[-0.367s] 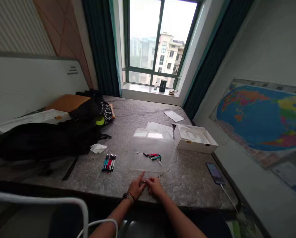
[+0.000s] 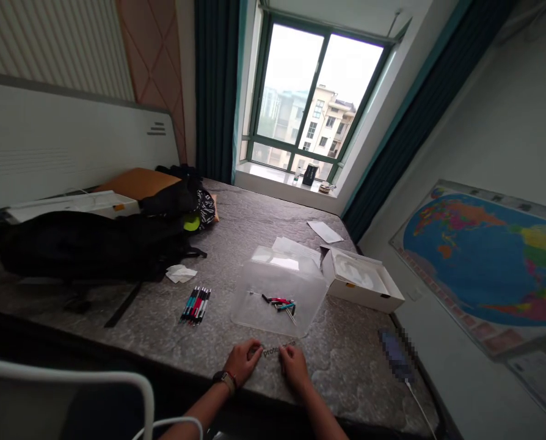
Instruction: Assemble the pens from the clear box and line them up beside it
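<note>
My left hand (image 2: 245, 362) rests low over the grey marbled surface (image 2: 350, 342), its fingers curled and thumb against the index finger. A short gap to its right, my right hand (image 2: 294, 366) is closed in a similar pinch. Whatever either hand grips is too small or hidden to make out. Dark printed lettering (image 2: 270, 352) starting "prote" shows between them, partly covered by the right fingers. Just beyond lies a clear plastic bin (image 2: 250, 318) with several pen parts (image 2: 280, 302) in red, teal, black and white. Several assembled pens (image 2: 196, 305) lie in a row to the left.
A crumpled tissue (image 2: 181, 274) and a black bag (image 2: 80, 244) are at the left. Right of the bin stands an open white box (image 2: 367, 293), with paper sheets (image 2: 325, 231) behind. A blurred phone (image 2: 396, 354) on a white cable lies near the right edge.
My hands were together with the left index finger pointing out; now they are apart, fingers curled, and the lettering shows between them. The view has tilted.
</note>
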`<state>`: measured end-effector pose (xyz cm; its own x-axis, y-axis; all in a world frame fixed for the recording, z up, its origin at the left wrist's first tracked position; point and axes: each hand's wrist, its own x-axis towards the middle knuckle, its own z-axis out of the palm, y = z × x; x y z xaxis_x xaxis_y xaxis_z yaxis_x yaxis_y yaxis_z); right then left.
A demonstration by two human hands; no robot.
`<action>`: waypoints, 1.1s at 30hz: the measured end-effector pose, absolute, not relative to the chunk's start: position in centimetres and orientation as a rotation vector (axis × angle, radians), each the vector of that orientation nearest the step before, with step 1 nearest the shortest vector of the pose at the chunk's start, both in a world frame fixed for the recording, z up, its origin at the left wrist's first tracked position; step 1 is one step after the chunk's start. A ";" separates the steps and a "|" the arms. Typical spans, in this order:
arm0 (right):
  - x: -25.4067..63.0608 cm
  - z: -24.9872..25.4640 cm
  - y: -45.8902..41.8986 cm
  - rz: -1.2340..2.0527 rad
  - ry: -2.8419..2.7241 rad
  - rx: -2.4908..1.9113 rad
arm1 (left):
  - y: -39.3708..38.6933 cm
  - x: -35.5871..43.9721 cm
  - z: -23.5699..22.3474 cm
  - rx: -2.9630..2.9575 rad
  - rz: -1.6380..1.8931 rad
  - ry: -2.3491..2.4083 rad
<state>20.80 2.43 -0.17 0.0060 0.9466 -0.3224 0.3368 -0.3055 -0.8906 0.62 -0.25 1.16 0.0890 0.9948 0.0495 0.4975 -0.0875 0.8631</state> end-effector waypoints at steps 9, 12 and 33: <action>23.5 -0.6 2.4 1.410 -1.411 -2.080 | -1.2 -1.9 2.6 1.871 0.748 1.590; 23.1 -0.4 3.0 1.367 -1.455 -2.106 | -0.8 -5.5 3.4 1.899 0.545 1.935; 22.4 -0.4 3.2 1.438 -1.279 -2.136 | 13.3 -15.9 7.2 1.647 -0.188 2.401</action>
<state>22.37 3.24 -0.41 0.1194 0.7810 -0.6130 0.5177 -0.5758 -0.6328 -15.93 13.34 7.19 -0.3458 0.9031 -0.2545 0.9317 0.3626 0.0208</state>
